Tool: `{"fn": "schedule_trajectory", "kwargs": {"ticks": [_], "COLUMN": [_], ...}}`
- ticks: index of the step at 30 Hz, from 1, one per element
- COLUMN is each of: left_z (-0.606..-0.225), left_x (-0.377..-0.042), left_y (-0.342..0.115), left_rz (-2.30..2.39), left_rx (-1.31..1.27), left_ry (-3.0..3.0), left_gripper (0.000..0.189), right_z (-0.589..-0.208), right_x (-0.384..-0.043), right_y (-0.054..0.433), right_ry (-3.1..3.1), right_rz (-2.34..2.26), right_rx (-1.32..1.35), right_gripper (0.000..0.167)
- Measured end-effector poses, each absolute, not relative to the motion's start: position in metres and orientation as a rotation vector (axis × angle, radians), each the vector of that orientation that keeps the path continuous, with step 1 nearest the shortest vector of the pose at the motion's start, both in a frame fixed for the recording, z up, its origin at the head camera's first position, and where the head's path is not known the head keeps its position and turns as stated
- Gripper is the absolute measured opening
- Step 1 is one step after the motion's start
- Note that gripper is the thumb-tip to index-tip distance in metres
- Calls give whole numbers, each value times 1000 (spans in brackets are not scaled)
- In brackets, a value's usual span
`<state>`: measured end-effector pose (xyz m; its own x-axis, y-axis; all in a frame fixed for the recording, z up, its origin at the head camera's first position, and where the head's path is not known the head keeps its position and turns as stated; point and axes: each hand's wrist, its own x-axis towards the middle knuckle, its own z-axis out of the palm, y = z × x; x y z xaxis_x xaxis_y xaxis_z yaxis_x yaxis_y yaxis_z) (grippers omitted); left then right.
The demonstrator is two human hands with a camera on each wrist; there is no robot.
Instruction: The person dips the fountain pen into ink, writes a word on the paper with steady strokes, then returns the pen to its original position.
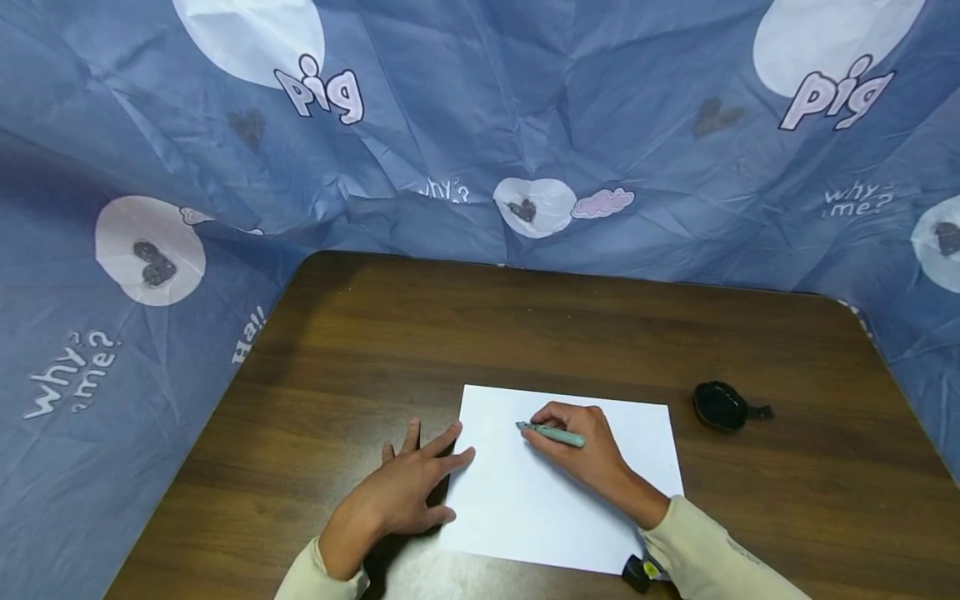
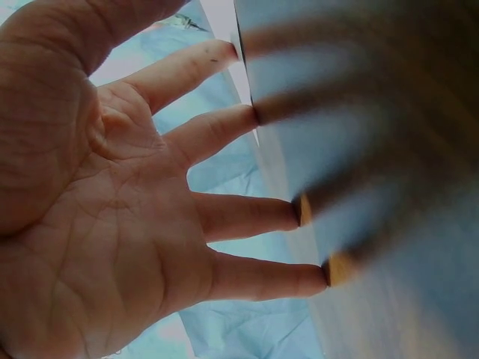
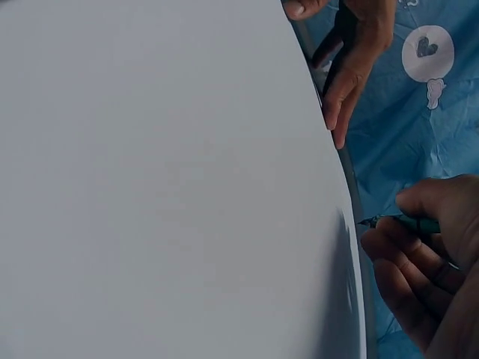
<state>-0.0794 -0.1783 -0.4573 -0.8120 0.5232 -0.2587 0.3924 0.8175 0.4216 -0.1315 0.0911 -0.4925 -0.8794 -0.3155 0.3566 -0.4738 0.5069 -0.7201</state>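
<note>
A blank white sheet of paper (image 1: 510, 508) lies on the wooden table. My right hand (image 1: 588, 442) pinches a mint-green pen (image 1: 564, 436) between thumb and fingers, its tip pointing left, close over the upper left part of the sheet. In the right wrist view the dark tip of the pen (image 3: 370, 221) shows beyond the curled fingers. My left hand (image 1: 405, 493) is spread palm down at the sheet's left edge, with the index fingertip and thumb tip at the paper. From the left wrist view, the fingertips of the left hand (image 2: 135, 194) press on the table surface.
To the right of the paper sits a small black dish with a short handle (image 1: 720, 406). A black and yellow object (image 1: 636, 575) is by the right sleeve at the sheet's lower corner. Blue printed cloth (image 1: 420, 125) hangs behind the table (image 1: 570, 333) and along its left side.
</note>
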Motion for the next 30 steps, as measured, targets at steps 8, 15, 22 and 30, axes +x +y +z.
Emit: {"fn": "schedule_trajectory", "kwargs": {"ticks": [8, 15, 22, 30], "left_z": [-457, -457, -458, -458], "left_x": [-80, -79, -79, -79], "left_y": [-178, -178, -179, -178], "left_rz": [494, 484, 491, 491], "left_rx": [692, 678, 682, 692], "left_ry": [2647, 2643, 2646, 2644], "left_gripper": [73, 72, 72, 72], "right_z": [-493, -495, -496, -500], "right_x": [-130, -130, -130, -127], "right_y": [88, 89, 87, 84], "right_ry": [-2581, -2594, -2581, -2597], "right_rz": [1355, 1335, 1374, 1358], "right_rx": [691, 691, 718, 724], "right_gripper": [11, 11, 12, 10]}}
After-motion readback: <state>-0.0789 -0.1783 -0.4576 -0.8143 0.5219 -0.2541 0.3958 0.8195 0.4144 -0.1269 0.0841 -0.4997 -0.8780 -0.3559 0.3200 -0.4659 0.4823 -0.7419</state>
